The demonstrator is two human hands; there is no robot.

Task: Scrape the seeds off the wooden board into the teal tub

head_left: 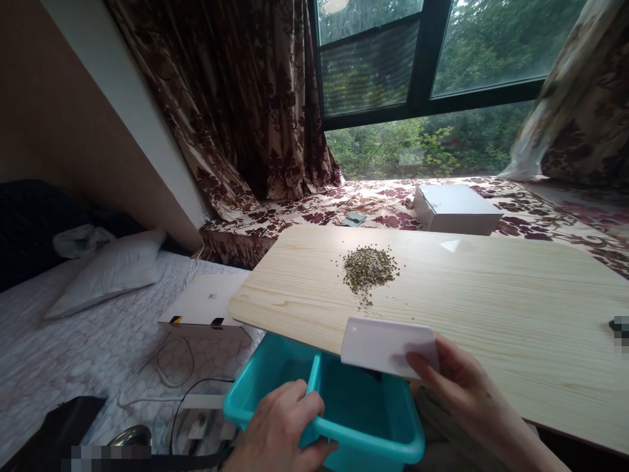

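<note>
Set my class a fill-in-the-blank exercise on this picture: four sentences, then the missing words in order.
1. The right hand holds a flat rectangular whitish piece, while the ____ grips the rectangular teal plastic bin.
2. One teal divider splits the bin into ____ compartments.
3. In the picture, the rectangular white box on the floral-covered ledge lies to the ____ of the heap of small round greenish-brown grains.
4. Green foliage shows through the dark-framed ____.

Missing words: left hand; two; right; window.

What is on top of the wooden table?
A heap of greenish grains, plus a dark, unclear object at the right. The white slab in the right hand hides part of the table.
</note>
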